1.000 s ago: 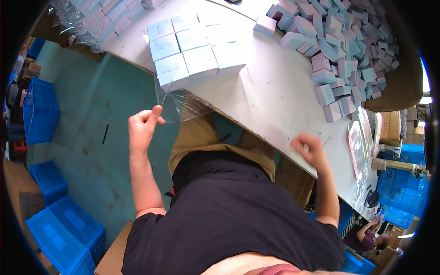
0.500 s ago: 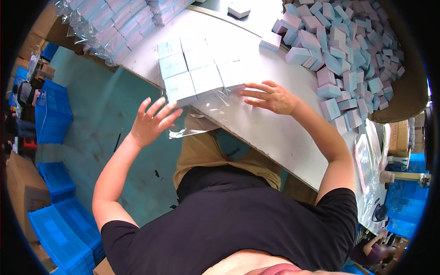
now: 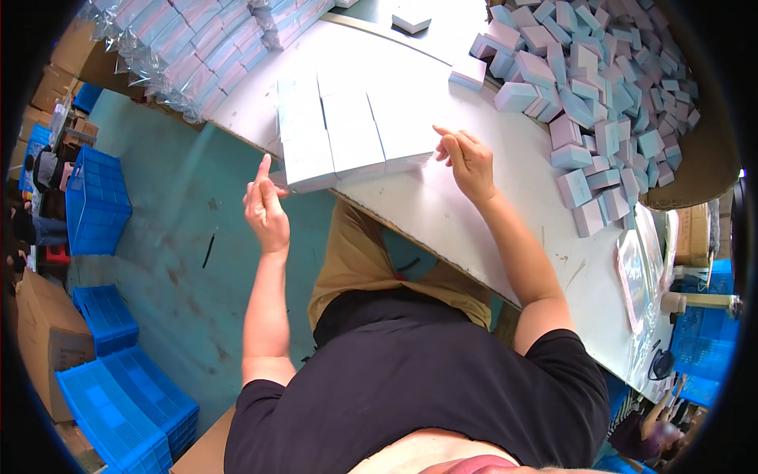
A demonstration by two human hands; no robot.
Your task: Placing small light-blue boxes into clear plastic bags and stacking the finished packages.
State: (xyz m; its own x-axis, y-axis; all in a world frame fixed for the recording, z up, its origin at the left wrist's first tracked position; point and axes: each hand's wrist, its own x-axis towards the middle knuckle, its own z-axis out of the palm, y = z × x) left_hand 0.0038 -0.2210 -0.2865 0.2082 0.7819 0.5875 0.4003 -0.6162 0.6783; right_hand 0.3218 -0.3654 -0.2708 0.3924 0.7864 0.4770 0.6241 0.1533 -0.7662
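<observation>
A block of several pale blue-white boxes [image 3: 335, 142] lies in rows near the white table's front edge, with shiny clear plastic film [image 3: 276, 178] at its left side. My left hand [image 3: 267, 215] is at the block's near left corner, index finger stretched up, thumb toward the boxes and the other fingers curled. By the right end of the block is my right hand [image 3: 472, 164], its index finger pointing left and the rest bent in. Whatever the curled fingers of either hand hold is too small or hidden to make out.
Loose small boxes [image 3: 584, 110] are heaped at the right, beside a brown carton [image 3: 695, 170]. Film-wrapped packs of boxes [image 3: 189, 47] are stacked at the far left. Flat clear plastic bags [image 3: 638, 268] lie on the table [image 3: 505, 237] at right. Blue crates [image 3: 118, 403] stand on the floor.
The clear film that hung over the near table edge no longer shows there. My spread fingers have curled in. The left hand moved slightly right and nearer me; the right hand shifted slightly up.
</observation>
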